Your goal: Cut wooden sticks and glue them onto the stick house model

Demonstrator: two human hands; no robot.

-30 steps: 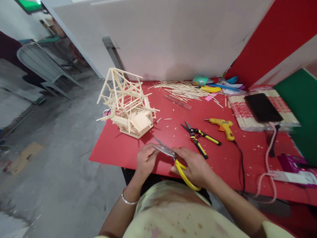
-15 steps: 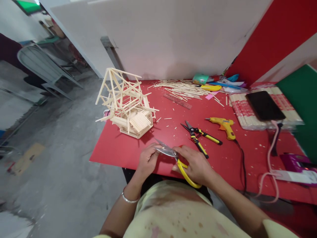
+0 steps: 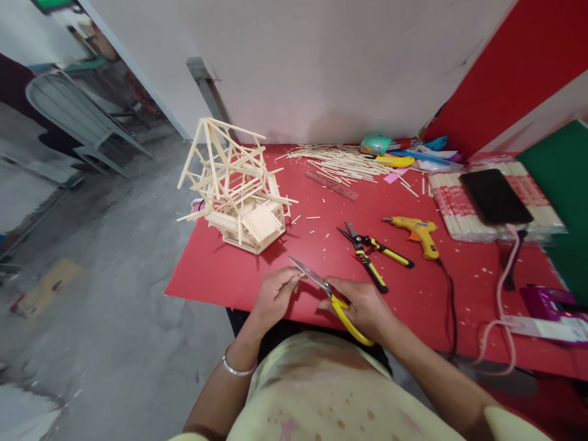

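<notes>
Has one stick-built model house (image 3: 261, 223) standing ahead and left of the left hand (image 3: 273, 297), closes that hand in a pinch on one short wooden stick (image 3: 301, 276), and grips one pair of yellow-handled scissors (image 3: 326, 285) in the right hand (image 3: 367, 309), just beside the stick, contact unclear. Seems to be at a cutting step, so probably needs a steady pinch clear of the cut for the next move. Has many loose sticks (image 3: 344, 162) beyond both hands, too jumbled to count, then one open pair of black-and-yellow snips (image 3: 359, 247) just beyond the right hand, one yellow glue gun (image 3: 422, 231) farther right and one smartphone (image 3: 496, 196) well right of that hand.
</notes>
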